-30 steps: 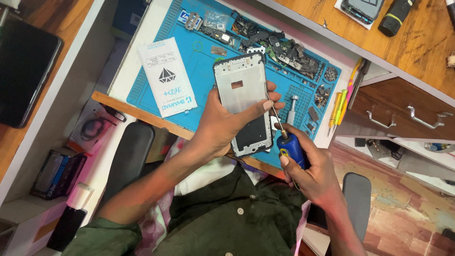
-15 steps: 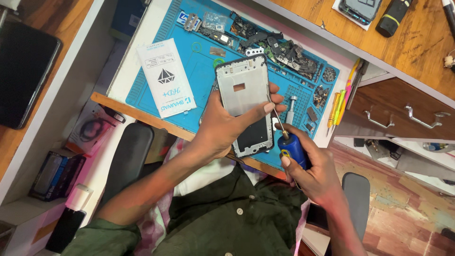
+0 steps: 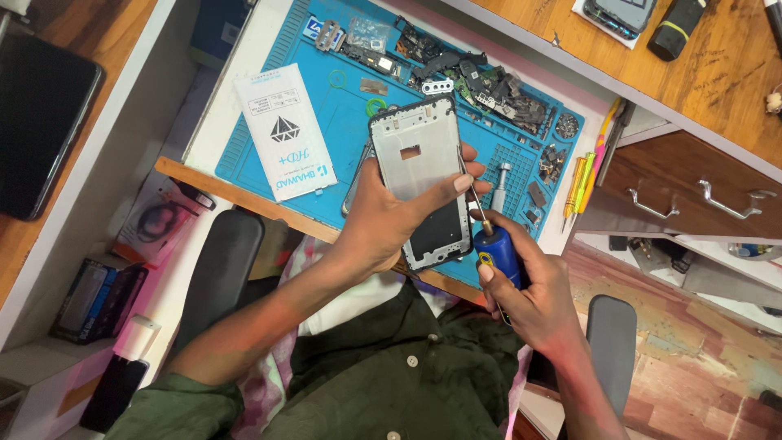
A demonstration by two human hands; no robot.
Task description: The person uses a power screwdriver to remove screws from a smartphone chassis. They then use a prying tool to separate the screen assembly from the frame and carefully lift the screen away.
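Note:
My left hand point(image 3: 383, 220) grips an opened phone frame point(image 3: 419, 167), silver inside with a dark lower part, and holds it tilted above the blue work mat point(image 3: 326, 106). Its thumb lies across the frame's right edge. My right hand point(image 3: 529, 289) is closed around a blue-handled screwdriver point(image 3: 494, 248). The thin metal tip of that tool touches the frame's right side, close to my left thumb.
Small phone parts and boards point(image 3: 481, 81) lie along the mat's far edge. A white packet point(image 3: 283, 130) rests on the mat's left. Yellow and pink tools point(image 3: 582, 179) sit at its right edge, beside wooden drawers point(image 3: 692, 195). A dark tablet point(image 3: 41, 122) lies far left.
The phone frame and both hands have barely shifted; the screwdriver tip stays at the frame's right edge.

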